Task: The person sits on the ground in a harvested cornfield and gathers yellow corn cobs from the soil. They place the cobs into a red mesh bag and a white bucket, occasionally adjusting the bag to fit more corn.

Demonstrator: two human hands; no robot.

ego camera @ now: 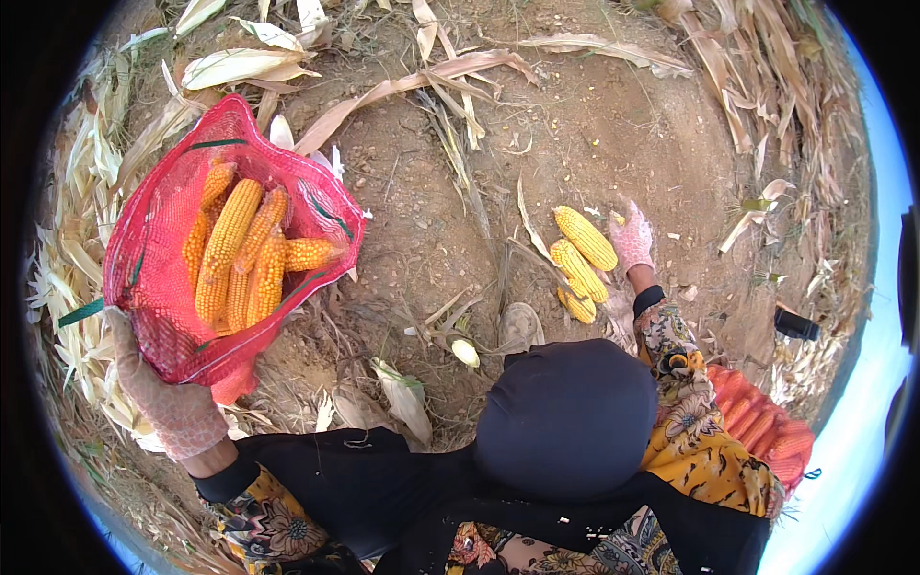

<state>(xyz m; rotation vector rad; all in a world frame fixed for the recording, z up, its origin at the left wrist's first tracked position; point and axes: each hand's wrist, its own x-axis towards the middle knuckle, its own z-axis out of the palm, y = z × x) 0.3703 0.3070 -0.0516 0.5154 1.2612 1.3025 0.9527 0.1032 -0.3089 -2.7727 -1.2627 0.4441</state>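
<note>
My left hand (169,406), in a patterned glove, grips the near left rim of a red mesh sack (162,244). The sack's mouth gapes upward, and several husked yellow corn cobs (233,223) lie inside. Out to the right, my right hand (634,241), also gloved, is low over the soil. A small yellow bit of corn (617,218) shows at its fingertips; whether the fingers hold it is unclear. Just left of that hand, three husked corn cobs (583,241) lie together on the ground, a dry leaf strip across the lower ones.
A filled red mesh sack (762,424) sits behind my right arm. Dry husks (244,66) and stalks (769,72) border the soil (431,187). A dark-clothed knee (568,417) and a shoe (521,327) are before me. A black object (796,324) lies at right.
</note>
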